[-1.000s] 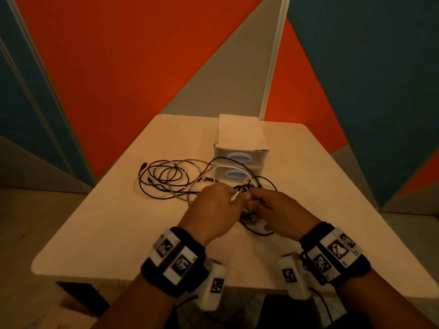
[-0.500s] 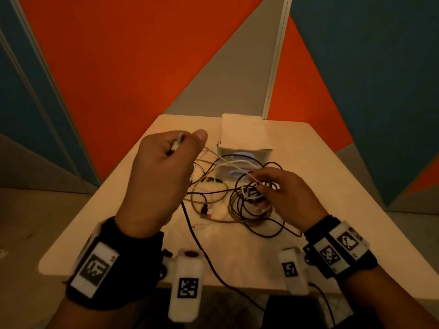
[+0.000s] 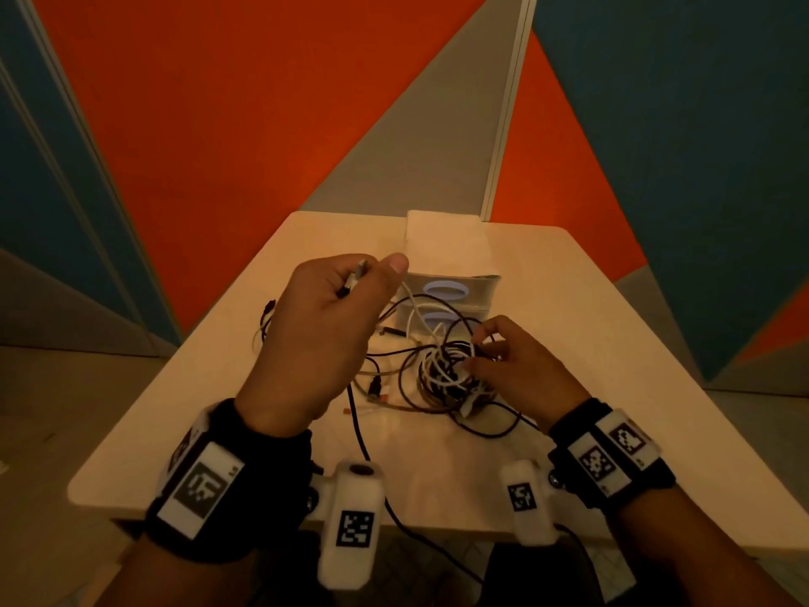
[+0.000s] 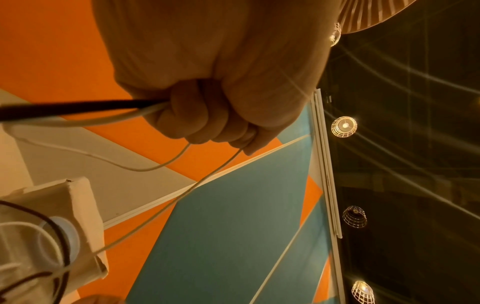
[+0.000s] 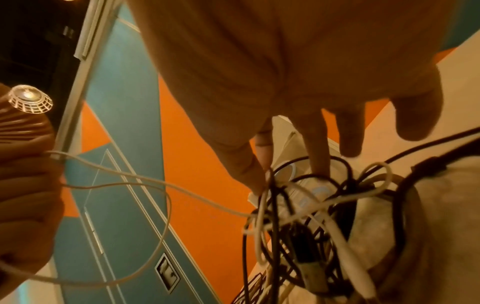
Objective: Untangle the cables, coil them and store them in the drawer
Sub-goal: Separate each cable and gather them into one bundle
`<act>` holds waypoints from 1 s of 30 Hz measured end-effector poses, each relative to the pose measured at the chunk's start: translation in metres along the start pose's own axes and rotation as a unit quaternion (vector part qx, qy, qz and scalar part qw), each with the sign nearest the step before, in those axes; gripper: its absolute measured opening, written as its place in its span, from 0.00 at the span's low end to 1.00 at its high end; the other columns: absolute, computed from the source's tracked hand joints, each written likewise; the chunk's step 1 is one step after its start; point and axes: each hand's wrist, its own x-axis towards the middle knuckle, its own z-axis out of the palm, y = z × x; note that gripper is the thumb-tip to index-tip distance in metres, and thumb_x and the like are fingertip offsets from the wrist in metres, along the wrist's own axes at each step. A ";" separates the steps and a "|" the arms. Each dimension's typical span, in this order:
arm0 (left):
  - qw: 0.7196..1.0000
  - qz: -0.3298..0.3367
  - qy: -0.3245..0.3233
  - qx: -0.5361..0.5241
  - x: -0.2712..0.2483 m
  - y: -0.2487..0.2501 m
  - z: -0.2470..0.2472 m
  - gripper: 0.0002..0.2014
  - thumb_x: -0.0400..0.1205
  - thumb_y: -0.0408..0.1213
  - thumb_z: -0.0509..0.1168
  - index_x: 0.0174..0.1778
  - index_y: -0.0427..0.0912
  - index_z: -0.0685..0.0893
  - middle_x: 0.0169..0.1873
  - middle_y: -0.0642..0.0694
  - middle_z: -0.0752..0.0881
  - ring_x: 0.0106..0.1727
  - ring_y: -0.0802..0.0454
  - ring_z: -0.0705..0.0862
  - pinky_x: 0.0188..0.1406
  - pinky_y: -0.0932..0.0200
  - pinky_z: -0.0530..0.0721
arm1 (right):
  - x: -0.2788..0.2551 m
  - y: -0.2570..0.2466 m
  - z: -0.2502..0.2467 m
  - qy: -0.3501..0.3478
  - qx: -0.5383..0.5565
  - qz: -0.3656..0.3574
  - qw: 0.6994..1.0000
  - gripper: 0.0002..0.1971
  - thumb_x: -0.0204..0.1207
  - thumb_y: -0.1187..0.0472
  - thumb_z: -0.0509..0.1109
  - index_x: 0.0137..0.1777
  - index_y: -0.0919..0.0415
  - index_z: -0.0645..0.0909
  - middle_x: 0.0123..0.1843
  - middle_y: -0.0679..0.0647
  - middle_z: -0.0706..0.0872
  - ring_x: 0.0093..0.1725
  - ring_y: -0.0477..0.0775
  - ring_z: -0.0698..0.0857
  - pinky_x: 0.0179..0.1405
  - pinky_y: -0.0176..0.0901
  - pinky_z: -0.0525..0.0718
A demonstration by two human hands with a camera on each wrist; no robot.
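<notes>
Orange, teal and grey wall panels are rising behind a pale table (image 3: 210, 414) where a person is working through a knot of cables. Toward the far side, a small drawer unit (image 3: 446, 251) is sitting with both drawers closed, so storing looks a long way off. The left hand (image 3: 319, 326) is raised above the table, thumb and curled fingers pinching the plug end of a white cable (image 3: 409, 302), apparently to draw that one strand up and out of the mass. From the left wrist view a dark cable (image 4: 78, 107) is also passing through the same fist beside the white cable (image 4: 145, 222). The right hand (image 3: 521, 370) is resting low on the tangle (image 3: 442, 374), just near of the drawer unit, fingertips (image 5: 318, 164) dipping among the black and white loops, seemingly pinning the bundle down so it is not lifting with the pull. How firmly those fingers are pinching any loop is hard to tell. More dark cable is trailing toward the near edge.
</notes>
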 end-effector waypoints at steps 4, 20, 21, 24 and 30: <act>1.000 -0.006 -0.005 -0.013 0.006 0.000 0.000 0.26 0.91 0.46 0.64 0.34 0.32 0.66 0.29 0.32 0.59 0.24 0.50 0.60 0.26 0.53 0.63 | 0.007 0.003 0.002 -0.018 0.016 0.044 0.999 0.22 0.70 0.54 0.82 0.58 0.50 0.75 0.50 0.51 0.91 0.49 0.55 0.89 0.50 0.55 0.87; 0.965 -0.051 0.187 -0.175 0.023 0.013 -0.074 0.21 0.90 0.50 0.62 0.31 0.53 0.67 0.26 0.52 0.60 0.26 0.51 0.53 0.25 0.51 0.53 | 0.017 0.032 -0.011 0.034 -0.084 0.064 0.994 0.17 0.82 0.55 0.68 0.37 0.67 0.84 0.27 0.55 0.77 0.29 0.52 0.74 0.32 0.44 0.69; 0.967 -0.049 0.184 -0.169 0.023 0.015 -0.071 0.21 0.91 0.49 0.61 0.31 0.53 0.67 0.26 0.51 0.60 0.27 0.50 0.53 0.26 0.51 0.53 | 0.019 0.031 -0.012 0.041 -0.064 0.069 0.995 0.15 0.81 0.54 0.70 0.41 0.67 0.86 0.29 0.54 0.80 0.32 0.53 0.77 0.34 0.46 0.72; 0.975 -0.041 0.155 -0.156 0.019 0.019 -0.055 0.22 0.93 0.45 0.59 0.31 0.52 0.68 0.24 0.53 0.61 0.28 0.48 0.52 0.24 0.52 0.52 | 0.011 0.019 -0.022 0.067 -0.053 0.064 0.994 0.14 0.76 0.52 0.77 0.57 0.57 0.85 0.50 0.50 0.87 0.49 0.52 0.85 0.48 0.45 0.79; 0.981 -0.013 0.083 -0.176 0.014 0.024 -0.028 0.23 0.93 0.45 0.58 0.31 0.49 0.65 0.23 0.53 0.60 0.23 0.53 0.52 0.20 0.62 0.56 | -0.038 -0.045 -0.010 0.002 -0.066 -0.214 0.975 0.23 0.77 0.58 0.76 0.70 0.41 0.77 0.66 0.35 0.79 0.44 0.43 0.84 0.41 0.34 0.83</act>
